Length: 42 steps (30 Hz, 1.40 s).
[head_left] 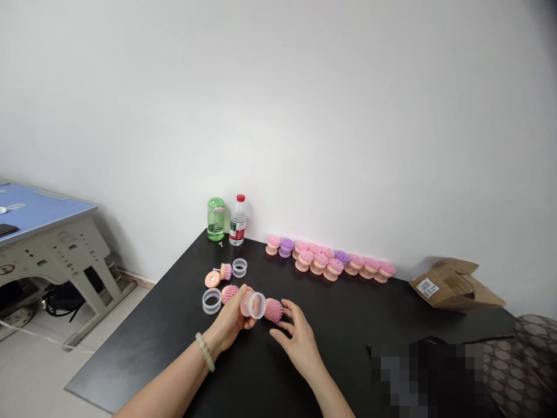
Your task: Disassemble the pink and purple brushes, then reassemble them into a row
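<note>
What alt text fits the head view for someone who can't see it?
A person's left hand holds a pink piece with a translucent rim over a black table, while the open right hand is beside a bristled pink brush head. Translucent rings lie nearby; pink and purple brushes line the white wall, between a red-capped bottle and a paper bag.

A broad bare stretch of the black table (pixel 357 316) ran from the right hand (pixel 298 335) to the crumpled brown paper bag (pixel 455 289), leaving a low passage. Behind it, closely set round pink and purple bristle brushes (pixel 319 264) blocked access to the white wall (pixel 313 128). Beyond the left hand (pixel 231 320), translucent white plastic rings (pixel 211 310) and loose peach-and-pink brush parts (pixel 212 280) cluttered the way toward the green transparent bottle (pixel 216 223) and clear red-capped plastic bottle (pixel 237 225). Nearer, open tabletop lay left of that forearm.
</note>
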### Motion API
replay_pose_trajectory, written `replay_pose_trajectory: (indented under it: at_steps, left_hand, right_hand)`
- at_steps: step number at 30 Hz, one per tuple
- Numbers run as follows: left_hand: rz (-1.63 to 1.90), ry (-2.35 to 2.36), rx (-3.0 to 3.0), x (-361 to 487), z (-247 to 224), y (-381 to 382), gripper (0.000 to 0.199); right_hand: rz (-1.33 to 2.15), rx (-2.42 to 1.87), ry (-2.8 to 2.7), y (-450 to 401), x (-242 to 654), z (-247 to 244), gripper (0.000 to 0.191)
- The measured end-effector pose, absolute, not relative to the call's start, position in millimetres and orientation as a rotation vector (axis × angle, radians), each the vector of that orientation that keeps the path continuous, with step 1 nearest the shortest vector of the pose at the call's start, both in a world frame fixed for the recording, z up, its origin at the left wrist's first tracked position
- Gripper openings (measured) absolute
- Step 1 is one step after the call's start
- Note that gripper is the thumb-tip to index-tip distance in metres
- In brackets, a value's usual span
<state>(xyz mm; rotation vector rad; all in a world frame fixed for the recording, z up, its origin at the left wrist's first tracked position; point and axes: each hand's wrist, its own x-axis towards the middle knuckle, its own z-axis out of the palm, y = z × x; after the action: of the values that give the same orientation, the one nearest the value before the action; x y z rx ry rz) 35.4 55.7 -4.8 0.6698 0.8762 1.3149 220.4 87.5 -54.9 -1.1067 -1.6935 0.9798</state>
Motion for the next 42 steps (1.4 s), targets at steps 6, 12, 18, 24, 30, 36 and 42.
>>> replay_pose_trajectory:
  at_steps: [6,12,18,24,30,36,42]
  left_hand:
    - [1.27,0.923,0.768,36.8,-9.4,54.3,0.05]
    - [1.217,0.934,1.143,40.9,-3.5,44.6,0.044]
    - [1.282,0.909,1.264,41.7,-4.7,47.6,0.047]
    - [1.236,1.123,1.166,42.7,-10.0,51.1,0.046]
    - [1.337,1.224,1.204,27.3,4.4,50.1,0.045]
    - [1.14,1.557,1.888,5.1,22.1,43.3,0.032]
    - [0.779,1.854,2.352,2.4,9.3,45.5,0.041]
  right_hand:
    - [0.779,-1.027,-1.776,76.4,224.3,-36.7,0.047]
    - [0.969,-0.879,-1.83,69.8,220.3,-27.5,0.04]
    - [1.029,-0.9,-1.806,68.0,217.5,-33.5,0.037]
    - [0.693,-0.826,-1.93,64.8,222.4,-26.1,0.032]
    - [0.706,-1.005,-1.732,80.2,237.8,-26.0,0.032]
    - [0.715,-1.226,-1.766,97.7,246.7,-38.6,0.031]
    - [0.922,-1.154,-1.752,93.6,223.4,-56.3,0.049]
